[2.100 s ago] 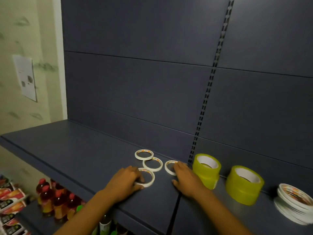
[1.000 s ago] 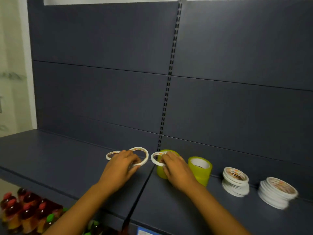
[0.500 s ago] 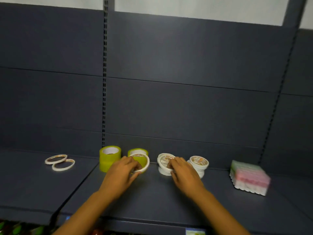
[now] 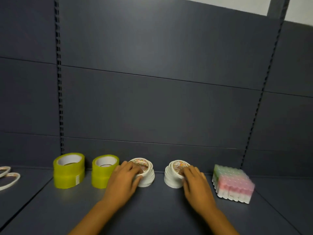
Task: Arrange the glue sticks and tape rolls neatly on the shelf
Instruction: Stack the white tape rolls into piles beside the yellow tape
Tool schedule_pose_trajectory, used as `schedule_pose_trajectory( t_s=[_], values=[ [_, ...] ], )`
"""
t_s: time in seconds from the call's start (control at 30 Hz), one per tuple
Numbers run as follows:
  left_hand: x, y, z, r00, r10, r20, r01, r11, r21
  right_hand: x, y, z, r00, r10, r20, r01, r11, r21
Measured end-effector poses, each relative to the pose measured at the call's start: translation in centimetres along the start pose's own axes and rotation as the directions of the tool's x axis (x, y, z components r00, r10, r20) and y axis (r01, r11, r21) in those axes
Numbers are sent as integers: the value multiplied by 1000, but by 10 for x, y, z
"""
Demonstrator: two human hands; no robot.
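Left hand (image 4: 124, 179) and right hand (image 4: 194, 181) each rest curled fingers on a white tape stack (image 4: 145, 175) (image 4: 172, 177), yellow rolls (image 4: 69, 170) at 9 o'clock, probably squaring up both piles.

both hands (image 4: 125, 180) (image 4: 196, 184) forward, fingers curled

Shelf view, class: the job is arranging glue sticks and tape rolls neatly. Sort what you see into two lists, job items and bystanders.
Job items:
- yellow tape stacks
- left white stack, under the left hand
- right white stack, under the right hand
- thin rings
- pastel pack, possibly glue sticks

Bystanders:
- shelf
- back panel
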State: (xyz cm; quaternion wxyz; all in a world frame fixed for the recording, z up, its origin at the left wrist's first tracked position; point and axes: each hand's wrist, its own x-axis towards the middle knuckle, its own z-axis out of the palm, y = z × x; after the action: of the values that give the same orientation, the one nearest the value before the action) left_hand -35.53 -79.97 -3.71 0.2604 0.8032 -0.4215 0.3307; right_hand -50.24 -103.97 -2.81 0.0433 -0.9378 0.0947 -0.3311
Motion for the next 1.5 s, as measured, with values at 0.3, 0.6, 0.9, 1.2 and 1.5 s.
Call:
schedule_pose_trajectory(
  t_s=[0.3,0.6,0.9,1.2,1.5],
  values=[
    [0,-5,57,990,-125,-67,121,991,-51,1,22,49,982,90,-168,-69,990,124],
    [1,-5,67,981,-178,-81,173,983,-57,12,27,57,970,86,-229,-42,981,190],
    [-1,-7,68,972,-210,-106,197,972,-126,17,29,67,969,98,-226,-49,976,211],
    [-6,-8,59,961,-254,-105,232,955,-186,18,32,76,969,67,-239,-29,987,157],
    [-8,-10,62,963,-259,-73,242,952,-187,15,32,76,984,45,-172,-27,994,106]
  ],
)
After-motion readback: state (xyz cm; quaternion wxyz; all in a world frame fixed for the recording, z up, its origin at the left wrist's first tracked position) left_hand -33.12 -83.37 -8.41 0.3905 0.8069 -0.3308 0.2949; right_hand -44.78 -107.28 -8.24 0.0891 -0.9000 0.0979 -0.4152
